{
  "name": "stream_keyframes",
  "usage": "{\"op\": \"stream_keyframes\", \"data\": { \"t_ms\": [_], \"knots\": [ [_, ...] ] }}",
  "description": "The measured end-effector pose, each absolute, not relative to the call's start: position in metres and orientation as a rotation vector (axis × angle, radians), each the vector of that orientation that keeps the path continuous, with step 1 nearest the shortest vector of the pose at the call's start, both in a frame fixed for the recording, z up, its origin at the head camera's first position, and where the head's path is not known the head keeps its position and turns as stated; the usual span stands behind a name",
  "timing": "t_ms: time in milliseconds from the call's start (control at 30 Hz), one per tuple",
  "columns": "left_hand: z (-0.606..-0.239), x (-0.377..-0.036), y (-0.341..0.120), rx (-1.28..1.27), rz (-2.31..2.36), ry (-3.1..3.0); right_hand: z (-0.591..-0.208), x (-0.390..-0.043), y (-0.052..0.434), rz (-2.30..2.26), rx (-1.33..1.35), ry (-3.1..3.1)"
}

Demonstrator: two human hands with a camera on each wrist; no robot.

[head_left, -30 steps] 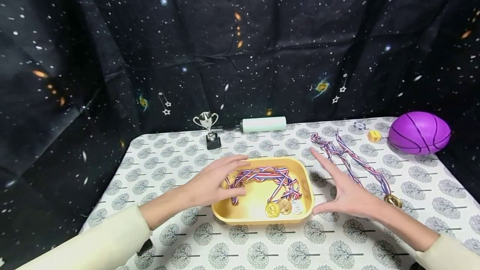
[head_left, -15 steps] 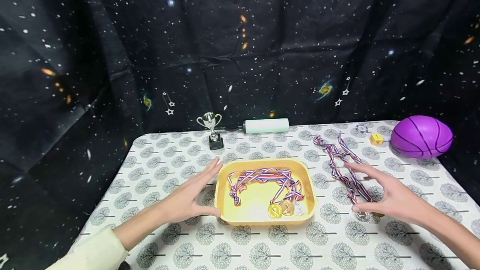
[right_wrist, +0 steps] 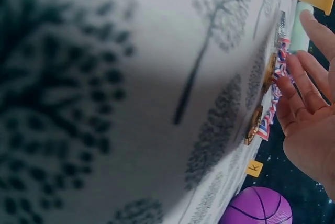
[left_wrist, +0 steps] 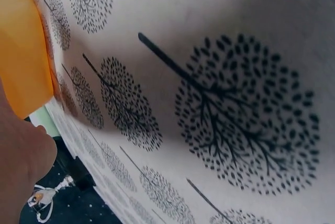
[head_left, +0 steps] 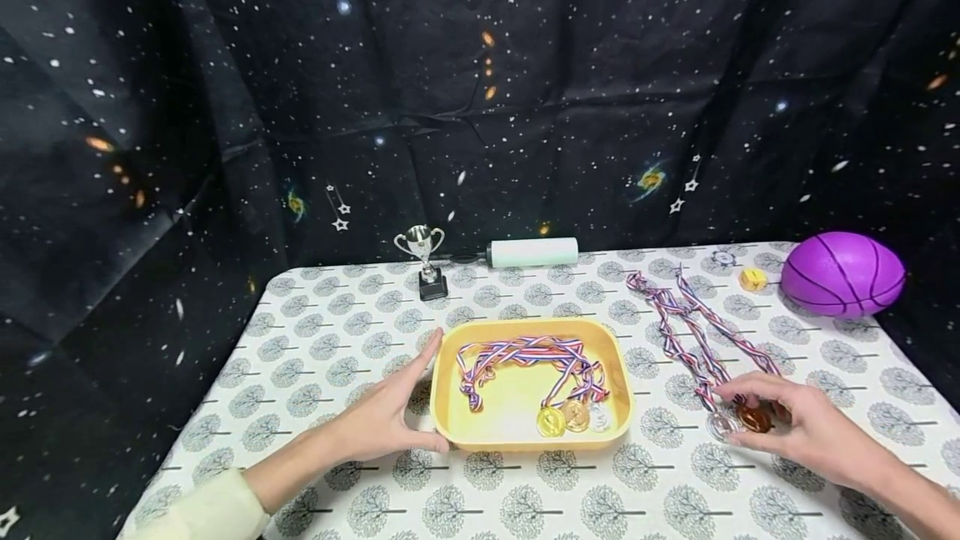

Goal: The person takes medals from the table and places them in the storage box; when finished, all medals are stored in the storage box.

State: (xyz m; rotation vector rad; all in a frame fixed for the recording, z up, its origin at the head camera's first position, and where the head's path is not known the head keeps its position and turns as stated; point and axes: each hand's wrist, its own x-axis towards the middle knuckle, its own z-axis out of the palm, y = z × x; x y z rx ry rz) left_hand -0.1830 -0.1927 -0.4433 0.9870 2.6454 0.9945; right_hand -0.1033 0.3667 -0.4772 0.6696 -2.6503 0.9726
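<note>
The person's right hand (head_left: 806, 432) is reaching over the loose medals (head_left: 738, 419) lying right of the yellow tray (head_left: 615, 357), fingers extended and touching them, nothing clamped yet. The discs are looking light and rigid, likely slippery; their limp striped ribbons (head_left: 686, 323) are offering the easier hold. The left hand (head_left: 382, 415) is resting flat against the tray's left wall.

your left hand (head_left: 382, 419) rests against the near left side of the tray (head_left: 450, 357), which holds medals (head_left: 573, 415) and ribbons (head_left: 525, 352). right of the tray, your right hand (head_left: 806, 427) touches the loose medals (head_left: 738, 419) on the table (head_left: 337, 332). beyond your left hand stand a trophy (head_left: 424, 261) and pump (head_left: 531, 252); beyond your right, a ball (head_left: 842, 273).
</note>
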Motion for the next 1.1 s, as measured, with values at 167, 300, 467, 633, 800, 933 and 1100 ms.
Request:
{"op": "stream_keyframes", "data": {
  "t_ms": [167, 300, 467, 633, 800, 933, 1100],
  "knots": [
    [-0.445, -0.184, -0.189, 0.970, 0.989, 2.676, -0.486, -0.101, 0.368, 0.872, 0.697, -2.608],
    [-0.445, -0.184, -0.187, 0.977, 0.979, 2.696, -0.489, -0.101, 0.367, 0.797, 0.687, -2.613],
    [-0.444, -0.185, -0.186, 0.987, 0.925, 2.742, -0.491, -0.101, 0.367, 0.754, 0.670, -2.617],
    [-0.441, -0.187, -0.185, 1.042, 0.856, 2.780, -0.492, -0.101, 0.368, 0.724, 0.634, -2.646],
    [-0.439, -0.189, -0.183, 1.074, 0.819, 2.797, -0.492, -0.102, 0.368, 0.694, 0.638, -2.665],
    [-0.439, -0.190, -0.184, 1.092, 0.806, 2.807, -0.492, -0.103, 0.366, 0.672, 0.637, -2.670],
    [-0.439, -0.191, -0.184, 1.097, 0.796, 2.816, -0.491, -0.104, 0.364, 0.600, 0.607, -2.681]
  ]
}}
